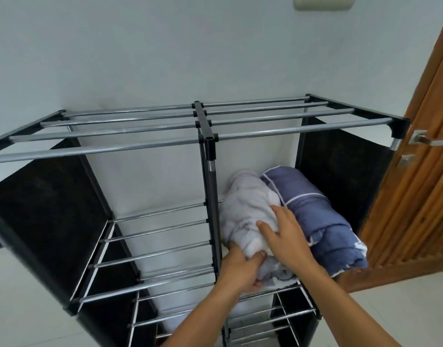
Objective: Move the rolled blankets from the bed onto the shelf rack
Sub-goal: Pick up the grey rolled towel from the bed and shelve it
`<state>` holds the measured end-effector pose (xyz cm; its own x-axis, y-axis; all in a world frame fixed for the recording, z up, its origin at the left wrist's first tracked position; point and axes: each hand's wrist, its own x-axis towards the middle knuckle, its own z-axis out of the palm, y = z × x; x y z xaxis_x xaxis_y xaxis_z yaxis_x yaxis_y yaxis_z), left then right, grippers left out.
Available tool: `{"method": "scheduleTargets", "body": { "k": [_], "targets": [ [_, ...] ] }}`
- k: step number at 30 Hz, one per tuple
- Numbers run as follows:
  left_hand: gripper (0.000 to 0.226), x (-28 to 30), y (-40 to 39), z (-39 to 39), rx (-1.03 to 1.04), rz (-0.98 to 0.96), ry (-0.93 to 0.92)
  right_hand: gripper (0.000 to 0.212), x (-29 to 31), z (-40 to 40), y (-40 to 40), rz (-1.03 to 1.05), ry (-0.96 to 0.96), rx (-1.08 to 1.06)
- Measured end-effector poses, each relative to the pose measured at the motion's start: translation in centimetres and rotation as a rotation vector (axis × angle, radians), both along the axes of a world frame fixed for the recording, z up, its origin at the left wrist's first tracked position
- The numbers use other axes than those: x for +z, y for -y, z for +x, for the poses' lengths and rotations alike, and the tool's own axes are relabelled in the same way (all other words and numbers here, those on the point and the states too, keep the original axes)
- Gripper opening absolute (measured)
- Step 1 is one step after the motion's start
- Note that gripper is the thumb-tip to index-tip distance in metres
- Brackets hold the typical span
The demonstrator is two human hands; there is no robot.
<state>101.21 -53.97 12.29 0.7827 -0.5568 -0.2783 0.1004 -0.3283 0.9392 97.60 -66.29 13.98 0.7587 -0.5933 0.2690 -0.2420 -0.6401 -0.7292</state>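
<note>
Head view. Black-frame shelf rack w/ chrome rails [150,146], right bay, upper shelf: pale lilac-white rolled blanket [245,211] lies there. L hand [240,267] grips its near end, thumb and fingers curled into cloth. R hand [288,236] rests on top, fingers spread and near straight. Just right of R hand, touching the pale roll: blue rolled blanket w/ white piping [320,216]. No legible writing. Wooden door [415,171] further right.

White roll [245,211] beside blue roll [315,216], shelved

Home bedrm, shelf rack [205,128], wooden door [415,186]
</note>
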Motion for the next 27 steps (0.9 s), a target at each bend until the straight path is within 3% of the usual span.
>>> {"method": "scheduleTargets", "body": {
  "k": [3, 6, 8, 13, 15, 17, 22, 24, 27],
  "targets": [
    [0.053, -0.7, 0.1, 0.3, -0.075, 0.159, 0.248, 0.054, -0.4, -0.5, 0.2, -0.008, 0.039, -0.037],
    [0.066, -1.6, -0.1, -0.2, -0.041, 0.302, 0.548, 0.05, -1.2, -1.5, -0.5, -0.007, 0.087, -0.06],
    [0.067, -2.2, -0.4, -0.8, 0.013, 0.244, 0.6, 0.049, -1.8, -2.5, -1.1, 0.005, 0.103, -0.062],
    [0.064, -4.8, -1.7, -2.4, 0.067, -0.093, 0.511, 0.043, -3.8, -6.9, -2.3, 0.033, 0.129, -0.071],
    [0.059, -7.5, -2.5, -3.9, -0.052, -0.053, 0.5, 0.039, -5.4, -9.9, -2.1, 0.048, 0.051, -0.117],
    [0.047, -11.7, -3.0, -5.4, -0.28, 0.131, 0.496, 0.039, -7.6, -13.9, -1.9, 0.1, -0.098, -0.209],
    [0.052, -14.8, 0.2, -10.7, -1.128, 0.631, 0.307, 0.047, -11.5, -27.2, -3.1, 0.49, -0.385, -0.511],
    [0.056, -13.8, 2.5, -14.0, -1.226, 0.661, 0.358, 0.045, -12.3, -33.3, -5.5, 0.59, -0.405, -0.629],
    [0.052, -11.9, 5.4, -21.2, -1.246, 0.509, 0.436, 0.039, -13.5, -42.9, -11.2, 0.659, -0.337, -0.841]
  ]
}}
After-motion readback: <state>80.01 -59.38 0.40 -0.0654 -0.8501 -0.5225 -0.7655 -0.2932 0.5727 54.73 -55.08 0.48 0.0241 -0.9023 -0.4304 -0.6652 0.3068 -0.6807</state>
